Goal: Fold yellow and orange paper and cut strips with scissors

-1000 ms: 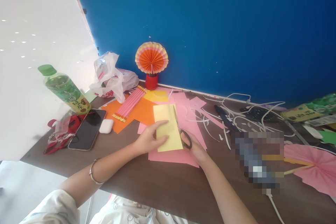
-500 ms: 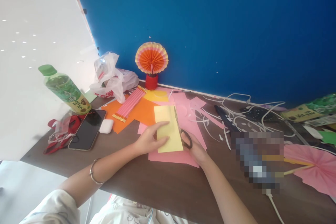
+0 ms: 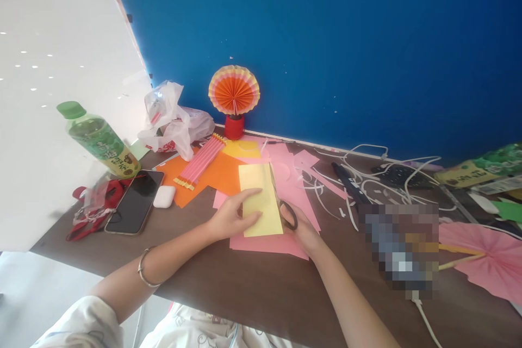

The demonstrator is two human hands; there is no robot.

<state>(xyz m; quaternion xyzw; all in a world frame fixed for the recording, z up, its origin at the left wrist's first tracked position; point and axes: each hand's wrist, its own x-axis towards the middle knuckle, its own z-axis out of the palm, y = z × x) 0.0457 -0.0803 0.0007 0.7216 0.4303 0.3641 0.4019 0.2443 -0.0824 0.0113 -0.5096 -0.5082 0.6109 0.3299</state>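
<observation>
My left hand [image 3: 230,216] lies on the left edge of a yellow paper sheet [image 3: 261,198], fingers stretched over it and pinching its side. My right hand [image 3: 304,231] grips black-handled scissors [image 3: 285,209] whose blades run up along the sheet's right edge. The yellow sheet rests over pink paper [image 3: 285,190] on the brown table [image 3: 261,288].
Orange paper [image 3: 216,174], a bundle of pink folded strips [image 3: 202,160], a white earbud case [image 3: 164,196], a phone [image 3: 134,201], a green bottle [image 3: 98,138], a plastic bag [image 3: 173,119] and an orange paper fan [image 3: 234,90] on the left. White cables [image 3: 367,174] and a pink fan [image 3: 485,261] on the right.
Almost nothing differs. The scissors have crept slightly along the yellow sheet's right edge; both hands stay in place.
</observation>
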